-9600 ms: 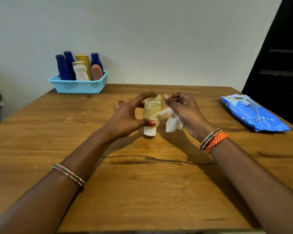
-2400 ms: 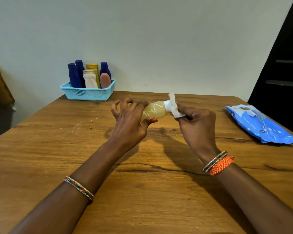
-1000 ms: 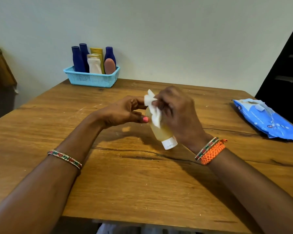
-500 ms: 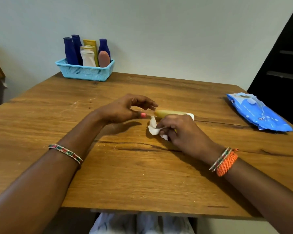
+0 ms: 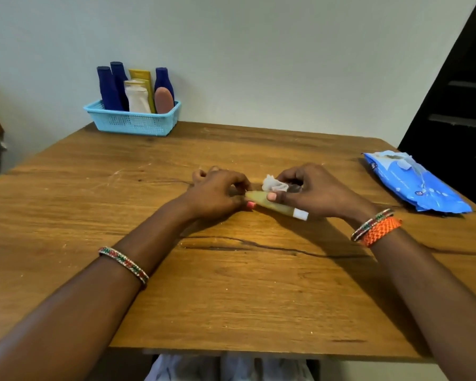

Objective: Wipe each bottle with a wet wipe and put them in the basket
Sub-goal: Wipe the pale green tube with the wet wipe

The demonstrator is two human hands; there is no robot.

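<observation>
Starting from the far left corner of the bench [image 5: 66,215], the blue basket [image 5: 134,123] sits against the wall with six bottles already standing in it. Mid-bench, the left hand [image 5: 217,193] has its fingertips curled onto the butt end of the last one, a yellowish bottle [image 5: 270,204] lying low on or just over the wood, white cap pointing right and toward the camera. The right hand [image 5: 313,191] pinches the crumpled wet wipe [image 5: 272,184] in its fingers with the thumb pressed on the bottle's side, so it's gripping both. Way off right is the blue wipe pack [image 5: 415,182], not in play. Looks to me like the wiping step on the final bottle. Next up is probably one hand taking the bottle alone and reaching far left to drop it in the basket's tight remaining space.
</observation>
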